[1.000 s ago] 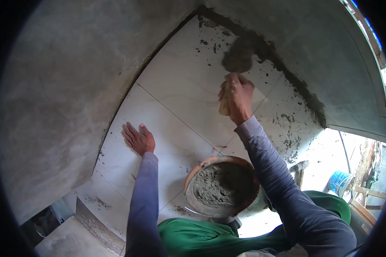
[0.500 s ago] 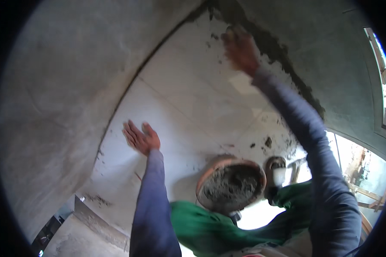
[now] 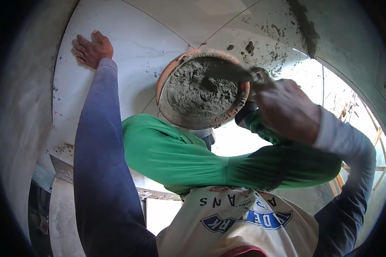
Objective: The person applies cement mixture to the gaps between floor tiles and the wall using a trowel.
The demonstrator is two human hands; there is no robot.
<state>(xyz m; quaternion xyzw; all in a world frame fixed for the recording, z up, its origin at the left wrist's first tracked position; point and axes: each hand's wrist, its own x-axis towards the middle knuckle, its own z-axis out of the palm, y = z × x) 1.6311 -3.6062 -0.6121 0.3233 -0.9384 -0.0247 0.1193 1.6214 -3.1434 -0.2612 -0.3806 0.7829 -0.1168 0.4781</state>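
Observation:
An orange, round tub (image 3: 162, 88) of wet grey mortar (image 3: 193, 94) stands on the pale tiles in front of my knees. My right hand (image 3: 289, 109), blurred by motion, is closed around the handle of a trowel (image 3: 227, 72). The trowel's dark blade lies over the mortar on the tub's right side; whether it dips in is hard to see. Far to the left, my left hand (image 3: 92, 49) rests on the white tile surface (image 3: 133, 51) with its fingers apart, holding nothing.
A grey plastered wall (image 3: 30, 94) rises along the left. Mortar smears a strip (image 3: 305, 28) at the foot of the right wall, and lumps of it (image 3: 249, 47) dot the tiles. My green-trousered legs (image 3: 176, 158) are bent close behind the tub.
My right hand has come back from the far mortar strip to the tub and now grips a trowel there. The view has shifted nearer to my body. My left hand stays at the tiles.

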